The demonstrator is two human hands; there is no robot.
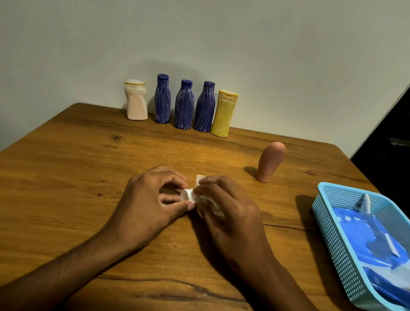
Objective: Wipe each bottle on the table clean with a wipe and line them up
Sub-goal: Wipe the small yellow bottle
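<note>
Head view looks down on a wooden table (76, 170) pushed against a pale wall. Near its middle, both hands meet over a small white bottle (187, 195) lying on its side. Left hand (152, 200) pinches the bottle's end between curled fingers and thumb; right hand (224, 212) is curled round a crumpled white wipe (208, 201) pressed against the bottle, covering most of it.

Along the far edge five bottles stand upright in a row: a pale peach bottle (136, 100), three blue bottles (162, 99) (184, 104) (205, 106), and a yellow bottle (224, 113), close beside one another. A pinkish bottle (270, 162) stands apart on its cap, right of the hands. At the right edge sits a light blue basket (334, 237) with a blue packet (375, 242) inside.
</note>
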